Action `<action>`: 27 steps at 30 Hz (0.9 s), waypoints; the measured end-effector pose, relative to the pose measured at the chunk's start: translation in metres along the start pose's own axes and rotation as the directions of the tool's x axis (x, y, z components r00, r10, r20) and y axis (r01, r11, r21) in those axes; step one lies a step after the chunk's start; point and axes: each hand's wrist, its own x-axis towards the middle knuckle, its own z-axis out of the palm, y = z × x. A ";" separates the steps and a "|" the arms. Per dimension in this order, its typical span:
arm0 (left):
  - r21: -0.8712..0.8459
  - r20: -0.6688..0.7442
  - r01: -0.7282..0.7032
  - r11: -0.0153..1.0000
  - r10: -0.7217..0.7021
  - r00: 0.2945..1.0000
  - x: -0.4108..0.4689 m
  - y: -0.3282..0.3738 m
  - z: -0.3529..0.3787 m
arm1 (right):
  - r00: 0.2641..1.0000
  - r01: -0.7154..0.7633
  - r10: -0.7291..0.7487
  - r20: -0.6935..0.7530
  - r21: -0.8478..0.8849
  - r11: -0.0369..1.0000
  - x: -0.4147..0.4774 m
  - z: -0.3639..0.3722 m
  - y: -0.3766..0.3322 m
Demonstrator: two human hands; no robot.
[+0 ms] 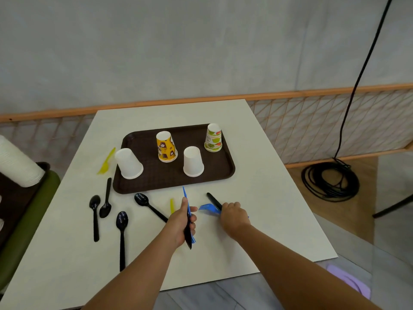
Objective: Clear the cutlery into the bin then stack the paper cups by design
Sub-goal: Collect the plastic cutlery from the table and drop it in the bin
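My left hand [182,222] grips a blue knife [186,199] together with a black utensil [188,239], both pointing away from me. My right hand [233,217] lies curled over a blue fork [209,208] and a black utensil handle [213,200] on the white table [268,220]. Several black spoons [121,222] lie to the left, and a yellow piece [171,205] shows behind my left hand. On the brown tray [169,180] stand upside-down cups: two white [128,163], one yellow [166,146], one green-patterned [213,137].
A yellow knife [106,162] lies left of the tray. A stack of white cups [17,164] lies on a dark tray at the far left, above a green seat [29,213]. A coiled black cable [330,177] sits on the floor at the right.
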 end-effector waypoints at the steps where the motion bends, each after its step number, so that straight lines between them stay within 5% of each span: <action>1: 0.026 0.008 -0.004 1.000 0.003 1.000 -0.001 -0.001 0.000 | 1.000 -0.014 0.014 -0.002 0.001 1.000 -0.001 0.000 0.000; 4: 0.085 0.041 -0.012 0.996 0.009 0.999 -0.002 -0.006 0.001 | 0.998 -0.064 0.062 0.031 0.080 0.995 -0.005 -0.003 0.000; 8: 0.113 0.054 -0.014 0.993 0.008 0.999 -0.002 -0.011 0.003 | 0.963 -0.262 0.200 0.181 0.445 0.857 -0.010 -0.009 -0.001; 14: 0.177 0.130 -0.027 0.984 0.003 0.991 -0.008 -0.014 0.029 | 0.938 -0.346 0.143 0.315 0.877 0.334 -0.038 -0.019 0.015; 20: 0.268 0.323 -0.060 0.961 -0.031 0.946 -0.023 -0.029 0.089 | 0.955 -0.255 0.144 0.258 0.966 -0.037 -0.085 -0.014 0.058; 27: 0.412 0.516 -0.091 0.906 -0.150 0.843 -0.058 -0.078 0.184 | 0.915 -0.196 0.336 0.223 0.974 -0.114 -0.160 0.005 0.146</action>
